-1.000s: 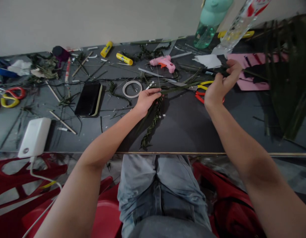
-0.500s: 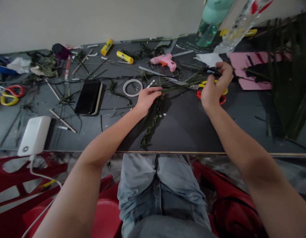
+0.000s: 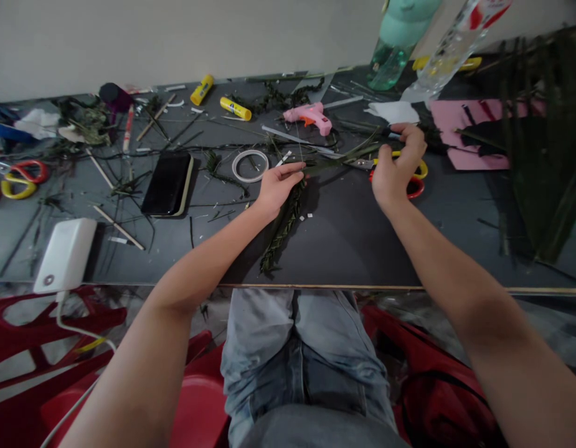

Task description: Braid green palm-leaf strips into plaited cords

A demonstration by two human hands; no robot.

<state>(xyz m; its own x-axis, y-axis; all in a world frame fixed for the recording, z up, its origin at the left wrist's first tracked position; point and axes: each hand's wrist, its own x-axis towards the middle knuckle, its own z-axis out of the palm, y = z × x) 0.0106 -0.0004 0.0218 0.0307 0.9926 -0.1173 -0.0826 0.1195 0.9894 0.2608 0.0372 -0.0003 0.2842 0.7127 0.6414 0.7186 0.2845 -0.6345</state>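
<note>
My left hand (image 3: 279,186) is closed in a pinch on the top of a braided green leaf strip (image 3: 281,239), whose plaited tail hangs toward the table's front edge. From that pinch, long loose leaf strips (image 3: 337,163) stretch right to my right hand (image 3: 400,165). The right fingers are curled around the strip ends, though the exact grip is partly hidden. Beneath that hand lie scissors (image 3: 417,186) with red and yellow handles, partly covered. A pink glue gun (image 3: 311,116) rests just behind the strips, and a white tape roll (image 3: 250,166) is left of my left hand.
Left on the dark table (image 3: 348,249) are a phone (image 3: 167,185), a white power bank (image 3: 66,255) with a cable, and more scissors (image 3: 23,179). Behind stand a green bottle (image 3: 393,56) and a clear bottle (image 3: 449,56). Big leaves (image 3: 544,162) and pink paper (image 3: 477,160) are right.
My right hand has moved a little left, nearer my left hand. The braid's tail has swung slightly left, while my left hand stays almost in place.
</note>
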